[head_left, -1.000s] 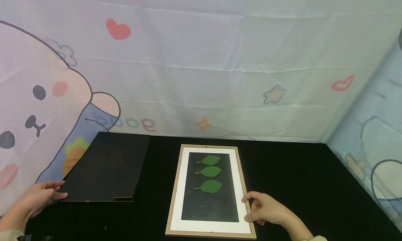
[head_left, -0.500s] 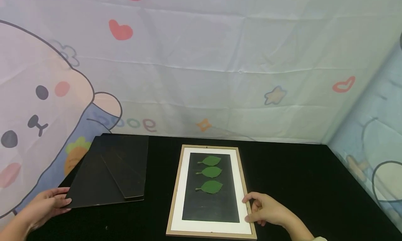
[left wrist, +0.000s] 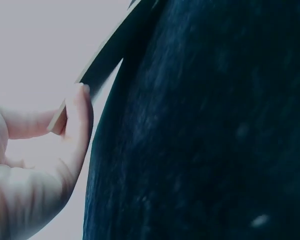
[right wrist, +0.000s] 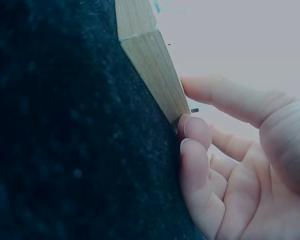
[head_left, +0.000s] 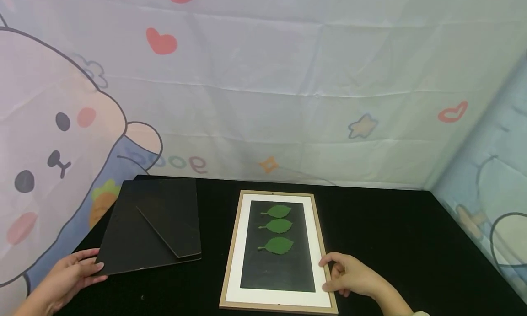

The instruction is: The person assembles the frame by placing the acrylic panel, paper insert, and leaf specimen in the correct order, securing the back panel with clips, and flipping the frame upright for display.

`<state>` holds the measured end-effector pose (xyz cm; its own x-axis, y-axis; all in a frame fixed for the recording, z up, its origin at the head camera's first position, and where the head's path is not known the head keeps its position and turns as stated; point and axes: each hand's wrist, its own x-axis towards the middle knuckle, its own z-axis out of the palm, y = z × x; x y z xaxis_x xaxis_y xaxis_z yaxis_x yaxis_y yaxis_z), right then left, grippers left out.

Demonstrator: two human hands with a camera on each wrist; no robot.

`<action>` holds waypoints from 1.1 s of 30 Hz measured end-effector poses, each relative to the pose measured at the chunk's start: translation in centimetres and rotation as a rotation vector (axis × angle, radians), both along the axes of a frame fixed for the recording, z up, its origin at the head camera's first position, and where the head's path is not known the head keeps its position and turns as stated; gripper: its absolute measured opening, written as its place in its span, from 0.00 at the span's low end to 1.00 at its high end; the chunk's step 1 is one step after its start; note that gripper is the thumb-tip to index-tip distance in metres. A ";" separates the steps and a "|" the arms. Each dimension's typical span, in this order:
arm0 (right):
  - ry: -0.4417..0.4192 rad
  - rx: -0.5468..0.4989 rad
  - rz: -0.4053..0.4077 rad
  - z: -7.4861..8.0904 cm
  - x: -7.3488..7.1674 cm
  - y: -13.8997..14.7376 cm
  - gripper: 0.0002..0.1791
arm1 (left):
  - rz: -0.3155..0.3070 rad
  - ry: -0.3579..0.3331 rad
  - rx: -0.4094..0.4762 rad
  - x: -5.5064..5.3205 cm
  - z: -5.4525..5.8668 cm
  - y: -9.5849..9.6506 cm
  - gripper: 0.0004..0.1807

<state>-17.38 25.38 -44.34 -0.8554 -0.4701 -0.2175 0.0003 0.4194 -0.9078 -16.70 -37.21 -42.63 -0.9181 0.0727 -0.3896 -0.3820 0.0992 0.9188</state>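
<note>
A dark backing board (head_left: pixel 152 229) with a folded stand flap lies on the black table at the left. My left hand (head_left: pixel 76 272) pinches its near left corner; the left wrist view shows thumb and finger of that hand (left wrist: pixel 72 115) on the thin board edge (left wrist: pixel 115 50). A wooden picture frame (head_left: pixel 276 192) with a white mat and three green leaves (head_left: pixel 279 225) lies flat in the middle. My right hand (head_left: pixel 343 275) holds its right rail near the front, thumb on top. In the right wrist view that hand's (right wrist: pixel 200 120) curled fingertips sit against the wooden edge (right wrist: pixel 155 75).
Black cloth covers the table (head_left: pixel 391 243). A printed cartoon sheet (head_left: pixel 288 101) hangs close behind and wraps both sides, the left part (head_left: pixel 49 160) right beside the board. Bare table stretches to the right of the frame.
My left hand has drawn the board nearer and turned it, so its front edge swings toward the frame. The right hand and the frame have stayed put.
</note>
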 end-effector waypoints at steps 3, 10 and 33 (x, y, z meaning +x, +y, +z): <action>-0.001 -0.002 0.000 0.0 0.0 0.0 0.25 | 0.025 0.039 -0.029 0.3 0.1 0.6 0.41; 0.002 0.006 0.008 0.2 0.1 -0.1 0.25 | 0.062 0.090 -0.065 1.2 0.2 1.4 0.40; 0.098 0.111 0.025 1.8 0.0 0.0 0.23 | 0.013 0.165 -0.012 3.5 1.5 7.9 0.38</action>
